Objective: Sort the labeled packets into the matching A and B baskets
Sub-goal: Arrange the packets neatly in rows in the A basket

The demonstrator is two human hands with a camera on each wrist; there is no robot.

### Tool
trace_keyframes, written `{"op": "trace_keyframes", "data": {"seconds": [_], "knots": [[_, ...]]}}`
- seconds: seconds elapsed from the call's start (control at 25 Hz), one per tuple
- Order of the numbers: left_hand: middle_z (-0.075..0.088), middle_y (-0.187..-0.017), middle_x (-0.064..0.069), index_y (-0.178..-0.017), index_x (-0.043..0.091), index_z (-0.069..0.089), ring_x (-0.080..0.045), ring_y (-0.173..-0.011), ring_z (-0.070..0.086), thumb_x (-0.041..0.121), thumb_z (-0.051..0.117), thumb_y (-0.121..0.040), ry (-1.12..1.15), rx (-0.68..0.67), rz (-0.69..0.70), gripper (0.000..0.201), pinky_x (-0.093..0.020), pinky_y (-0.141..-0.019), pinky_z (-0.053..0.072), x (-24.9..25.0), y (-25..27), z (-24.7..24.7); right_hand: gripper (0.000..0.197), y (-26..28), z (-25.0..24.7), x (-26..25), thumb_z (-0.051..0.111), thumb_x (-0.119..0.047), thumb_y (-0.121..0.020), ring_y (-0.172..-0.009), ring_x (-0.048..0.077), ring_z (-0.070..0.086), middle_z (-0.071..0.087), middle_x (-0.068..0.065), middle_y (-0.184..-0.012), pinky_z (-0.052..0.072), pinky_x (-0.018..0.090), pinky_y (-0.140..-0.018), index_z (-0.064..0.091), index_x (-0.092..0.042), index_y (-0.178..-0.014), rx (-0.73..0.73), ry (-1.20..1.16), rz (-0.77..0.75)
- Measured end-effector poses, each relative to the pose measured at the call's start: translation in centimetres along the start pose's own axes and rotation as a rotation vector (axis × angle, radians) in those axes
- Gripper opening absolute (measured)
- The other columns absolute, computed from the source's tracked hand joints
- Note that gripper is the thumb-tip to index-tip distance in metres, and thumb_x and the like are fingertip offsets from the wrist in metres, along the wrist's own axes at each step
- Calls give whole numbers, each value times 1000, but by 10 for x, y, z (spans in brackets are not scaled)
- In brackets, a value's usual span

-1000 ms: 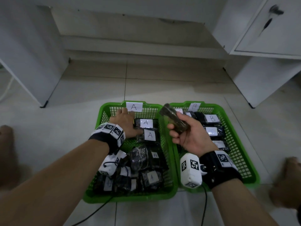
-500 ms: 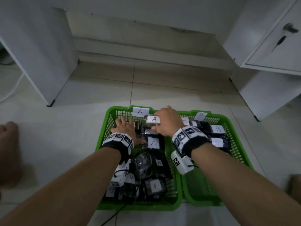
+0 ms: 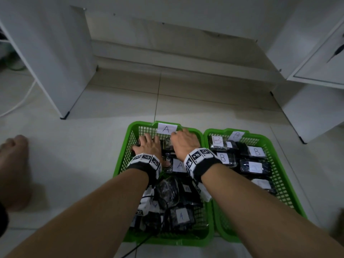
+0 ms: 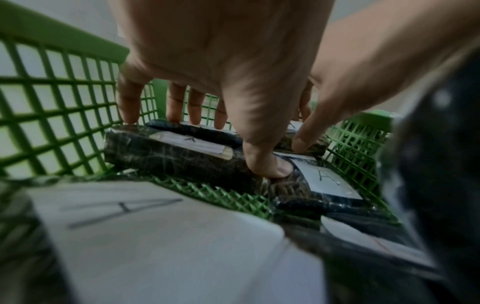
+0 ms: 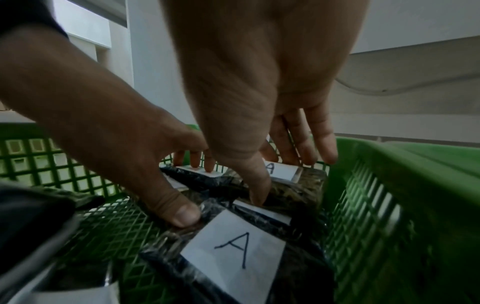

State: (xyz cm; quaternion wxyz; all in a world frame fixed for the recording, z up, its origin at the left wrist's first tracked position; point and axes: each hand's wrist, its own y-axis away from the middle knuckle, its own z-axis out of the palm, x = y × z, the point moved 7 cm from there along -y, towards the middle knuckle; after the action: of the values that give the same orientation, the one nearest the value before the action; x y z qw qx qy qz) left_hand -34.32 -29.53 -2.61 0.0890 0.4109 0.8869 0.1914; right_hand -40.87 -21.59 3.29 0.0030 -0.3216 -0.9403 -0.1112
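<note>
Both hands sit at 12 o'clock in the A basket (image 3: 121, 165). My right hand (image 3: 183, 144) grips a dark packet (image 5: 298, 185) w/ an "A" slip against the far wall — fingers behind it, thumb in front, long axis running 9-to-3 under the palm. Left hand (image 3: 149, 146) pinches the neighbouring packet (image 4: 168, 156) at 9 o'clock, thumb pressing its near edge. Right is nearer the wall, so it seats first, I'd say. Readable: "A" tag on the basket's far rim, "B" slips in the B basket (image 3: 279, 175) at 3 o'clock.
</note>
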Motion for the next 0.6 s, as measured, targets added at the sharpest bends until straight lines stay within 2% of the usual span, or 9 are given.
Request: {"op": "trace_keyframes", "data": {"seconds": [0.08, 0.16, 0.24, 0.32, 0.36, 0.48, 0.6], "knots": [[17, -155, -13, -150, 21, 15, -35, -143, 20, 73, 75, -63, 3, -2, 3, 118, -59, -106, 36, -2, 0, -1, 17, 7, -6, -2, 62, -1, -92, -104, 29, 57, 59, 13, -106, 56, 40, -91, 62, -2, -108, 77, -13, -28], [15, -157, -13, -152, 22, 13, -35, -144, 20, 71, 76, -64, 15, -9, 6, 118, -59, -108, 35, -4, 0, -2, 11, 16, -7, -8, 63, 4, -92, -91, 26, 61, 58, 10, -98, 57, 36, -85, 62, -5, -99, 90, -44, -92], [17, -156, -13, -153, 24, 14, -35, -143, 21, 66, 78, -65, 30, 0, 3, 116, -58, -108, 36, -4, 2, -3, 14, 23, 4, -13, 74, -6, -89, -84, 25, 63, 60, 6, -90, 57, 36, -83, 62, -9, -94, -70, -74, -99], [22, -153, -12, -151, 25, 17, -34, -141, 24, 69, 79, -62, 39, 9, 25, 117, -57, -106, 38, -5, 3, -6, 38, 27, 18, -12, 88, -17, -77, -96, 28, 67, 67, 10, -103, 57, 38, -86, 66, -7, -105, -247, -93, -43], [23, -152, -12, -150, 26, 19, -35, -140, 25, 69, 78, -62, 48, 10, 47, 115, -58, -105, 38, -6, 3, -7, 45, 27, 20, -10, 90, -18, -74, -102, 29, 68, 68, 12, -109, 56, 40, -89, 66, -6, -110, -277, -105, -15], [28, -150, -12, -145, 28, 30, -35, -138, 31, 59, 77, -71, 77, 16, 93, 93, -57, -103, 43, -15, 0, -10, 44, 24, 20, -9, 88, -10, -76, -109, 33, 67, 68, 18, -115, 54, 43, -95, 65, 0, -113, -254, -157, -12], [32, -149, -12, -145, 25, 30, -33, -137, 36, 54, 75, -76, -18, 65, 126, 87, -52, -106, 42, -13, 0, -14, 46, 26, 19, -10, 88, -11, -77, -110, 33, 67, 68, 18, -116, 54, 39, -93, 65, 1, -114, -230, -136, -18]]}}
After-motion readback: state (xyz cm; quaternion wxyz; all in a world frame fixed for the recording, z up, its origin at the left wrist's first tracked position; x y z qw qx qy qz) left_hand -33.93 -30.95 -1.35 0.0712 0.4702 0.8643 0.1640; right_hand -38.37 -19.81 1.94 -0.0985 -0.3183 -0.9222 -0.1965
